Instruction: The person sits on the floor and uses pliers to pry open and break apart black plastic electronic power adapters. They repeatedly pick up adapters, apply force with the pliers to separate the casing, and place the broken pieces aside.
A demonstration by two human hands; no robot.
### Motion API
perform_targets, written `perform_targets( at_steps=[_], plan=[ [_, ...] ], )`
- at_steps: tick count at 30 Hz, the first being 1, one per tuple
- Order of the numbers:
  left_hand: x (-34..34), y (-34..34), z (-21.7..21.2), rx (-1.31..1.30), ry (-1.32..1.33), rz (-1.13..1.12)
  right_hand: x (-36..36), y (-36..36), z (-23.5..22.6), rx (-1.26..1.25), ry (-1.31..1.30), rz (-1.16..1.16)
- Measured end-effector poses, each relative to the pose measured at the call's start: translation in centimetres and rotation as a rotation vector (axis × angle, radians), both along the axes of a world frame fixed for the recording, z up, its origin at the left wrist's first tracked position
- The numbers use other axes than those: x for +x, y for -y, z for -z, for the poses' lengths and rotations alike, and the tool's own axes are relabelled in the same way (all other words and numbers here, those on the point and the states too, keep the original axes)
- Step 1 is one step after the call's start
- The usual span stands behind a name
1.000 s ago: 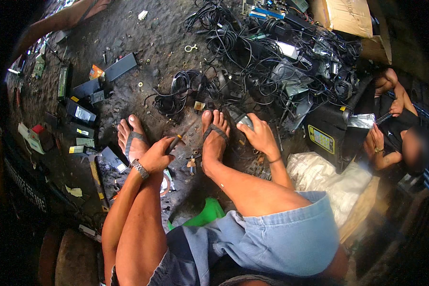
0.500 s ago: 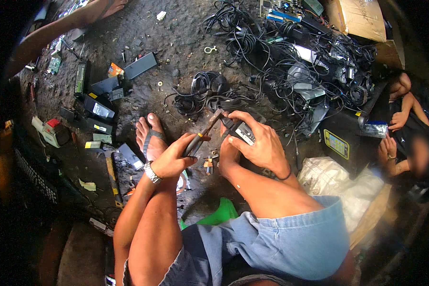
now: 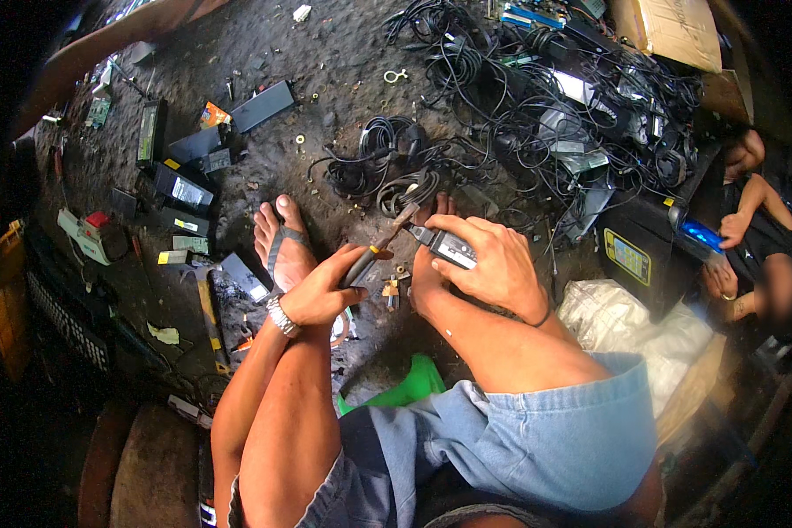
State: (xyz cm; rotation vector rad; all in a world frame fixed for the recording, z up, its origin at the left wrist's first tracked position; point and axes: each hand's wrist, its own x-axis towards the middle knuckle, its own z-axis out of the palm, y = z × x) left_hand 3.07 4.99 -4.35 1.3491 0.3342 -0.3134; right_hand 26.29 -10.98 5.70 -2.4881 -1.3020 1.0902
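My left hand [image 3: 324, 289], with a metal watch on its wrist, is closed around the dark handles of a pair of pliers [image 3: 388, 237]. Their rusty jaws point up and to the right. In my right hand [image 3: 500, 264] is a black power adapter [image 3: 449, 248] with a white label, gripped from above and behind. The plier jaws meet the adapter's narrow far end; whether they bite on it or on its cord I cannot tell. Both hands are above my feet, between my knees. A coiled black cable [image 3: 407, 191] lies on the ground just beyond the jaws.
A large heap of tangled black cables [image 3: 502, 114] fills the back right. Several dark adapters and battery packs [image 3: 183, 191] lie left of my left foot, near a hammer [image 3: 209, 317]. A white sack [image 3: 625, 317] and another person holding a lit phone [image 3: 702, 235] are at the right.
The adapter has tipped so that its label shows more, and the plier jaws stay at its end. Across the way, another person's arm at the upper left has shifted back. The phone's screen now shines blue.
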Motion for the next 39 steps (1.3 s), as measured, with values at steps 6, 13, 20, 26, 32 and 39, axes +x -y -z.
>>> perform_targets(
  at_steps=[6, 13, 20, 26, 32, 39],
  plan=[
    [0.1, 1.2, 0.7, -0.108, -0.078, -0.125, -0.1, 0.0, 0.3, 0.042, 0.016, -0.028],
    [0.0, 2.1, 3.0, -0.146, -0.204, -0.051, 0.3, 0.8, 1.2, 0.160, -0.019, -0.039],
    [0.6, 2.4, 2.2, 0.267, -0.139, -0.200, 0.3, 0.1, 2.2, 0.322, -0.025, -0.025],
    [0.9, 2.3, -0.5, 0.360, -0.167, -0.299, 0.6, -1.4, 3.1, 0.342, -0.105, -0.021],
    [2.1, 2.7, 0.0, -0.192, -0.237, -0.413, 2.0, -0.5, 5.1, 0.546, -0.446, 0.307],
    [0.1, 2.7, 3.4, 0.366, -0.142, -0.172, 6.8, -3.3, 4.7, 1.211, -0.632, 1.036]
  ],
)
